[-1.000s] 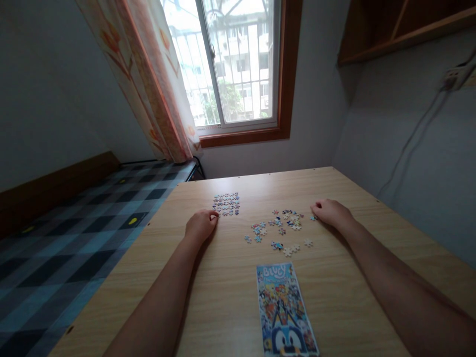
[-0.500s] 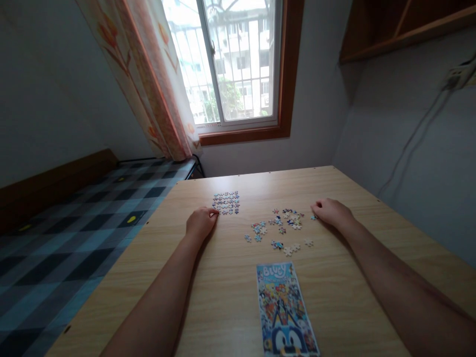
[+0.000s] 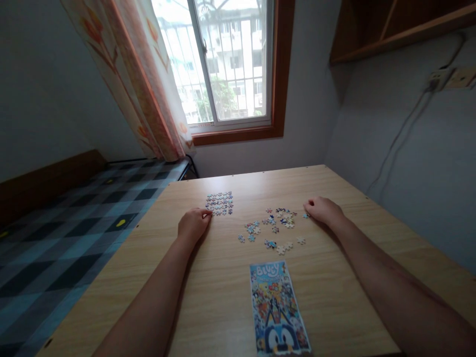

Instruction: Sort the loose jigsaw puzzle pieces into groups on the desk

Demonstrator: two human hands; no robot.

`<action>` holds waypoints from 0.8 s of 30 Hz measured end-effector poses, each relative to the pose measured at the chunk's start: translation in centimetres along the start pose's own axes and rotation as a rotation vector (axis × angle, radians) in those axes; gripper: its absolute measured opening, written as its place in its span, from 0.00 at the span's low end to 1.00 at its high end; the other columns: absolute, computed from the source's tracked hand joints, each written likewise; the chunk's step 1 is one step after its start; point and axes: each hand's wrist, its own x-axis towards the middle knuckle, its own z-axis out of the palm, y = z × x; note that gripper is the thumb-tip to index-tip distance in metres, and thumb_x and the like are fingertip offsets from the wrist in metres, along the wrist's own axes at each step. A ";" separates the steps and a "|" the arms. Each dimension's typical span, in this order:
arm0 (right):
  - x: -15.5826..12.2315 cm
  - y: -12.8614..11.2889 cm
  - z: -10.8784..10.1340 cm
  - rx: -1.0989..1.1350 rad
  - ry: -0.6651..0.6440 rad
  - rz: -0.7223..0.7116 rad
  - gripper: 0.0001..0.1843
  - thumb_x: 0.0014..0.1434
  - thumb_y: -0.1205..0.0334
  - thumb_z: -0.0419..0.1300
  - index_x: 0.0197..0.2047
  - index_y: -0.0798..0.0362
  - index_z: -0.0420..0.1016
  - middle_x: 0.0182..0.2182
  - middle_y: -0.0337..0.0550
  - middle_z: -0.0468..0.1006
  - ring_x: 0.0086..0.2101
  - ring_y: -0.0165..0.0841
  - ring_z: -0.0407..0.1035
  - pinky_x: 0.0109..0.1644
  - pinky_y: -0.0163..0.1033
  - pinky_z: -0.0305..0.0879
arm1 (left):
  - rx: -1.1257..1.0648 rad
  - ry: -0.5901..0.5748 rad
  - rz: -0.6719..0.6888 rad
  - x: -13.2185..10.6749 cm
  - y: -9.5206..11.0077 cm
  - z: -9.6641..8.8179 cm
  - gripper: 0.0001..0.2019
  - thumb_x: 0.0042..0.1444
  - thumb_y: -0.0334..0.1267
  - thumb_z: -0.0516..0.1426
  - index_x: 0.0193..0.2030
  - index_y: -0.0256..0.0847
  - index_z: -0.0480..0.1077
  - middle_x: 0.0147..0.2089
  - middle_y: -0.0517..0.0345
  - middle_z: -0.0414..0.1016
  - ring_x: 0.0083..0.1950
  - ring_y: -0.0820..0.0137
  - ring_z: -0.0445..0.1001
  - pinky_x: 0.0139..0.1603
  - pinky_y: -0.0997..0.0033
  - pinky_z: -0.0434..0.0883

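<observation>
I have the left hand (image 3: 193, 224) low over the big, flat, light-brown wooden table (image 3: 215, 297). Its thumb and pointing finger are close together, with only a narrow gap, if any. The tips are right at the near left corner of a small block of colourful jigsaw pieces in neat rows (image 3: 219, 203). I cannot tell if they pinch a piece.

I have the right hand (image 3: 324, 210) well apart from the left, on the other side of the table. Its fingers are curled in. One little light-blue jigsaw piece (image 3: 305, 215) lies just beside the fingertips, and I cannot tell if they touch it or if something is hidden inside the hand.

Between the two hands I see a messy bunch of loose jigsaw pieces (image 3: 288, 222), some bright and some pale. They lie flat on the wood, to the right of the neat block and a bit nearer to me. Closer still is a tall, shiny picture sheet with a blue cartoon dog (image 3: 280, 310), face up, with "BLUEY" at its top.
</observation>
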 end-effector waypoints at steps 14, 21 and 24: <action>-0.8 -0.9 -1.4 0.058 0.145 -0.069 0.20 0.62 0.48 0.50 0.39 0.49 0.80 0.37 0.46 0.81 0.36 0.34 0.72 0.34 0.33 0.57 | -0.014 0.042 0.002 -0.3 0.3 -0.7 0.16 0.59 0.44 0.52 0.43 0.46 0.80 0.46 0.55 0.81 0.45 0.63 0.77 0.47 0.69 0.70; -1.8 -1.8 -2.5 0.088 0.155 -0.202 0.16 0.60 0.51 0.54 0.42 0.46 0.80 0.36 0.41 0.81 0.35 0.32 0.71 0.34 0.32 0.57 | 0.080 -0.034 0.096 -1.4 2.9 -2.1 0.11 0.56 0.41 0.52 0.38 0.44 0.75 0.37 0.55 0.80 0.37 0.65 0.75 0.36 0.70 0.66; -1.4 -1.3 -2.3 0.090 0.139 -0.226 0.15 0.59 0.52 0.55 0.42 0.46 0.80 0.37 0.40 0.81 0.35 0.32 0.71 0.34 0.32 0.56 | 0.097 -0.076 0.163 -1.9 4.2 -2.8 0.09 0.56 0.38 0.51 0.32 0.43 0.72 0.34 0.56 0.78 0.34 0.66 0.73 0.34 0.71 0.62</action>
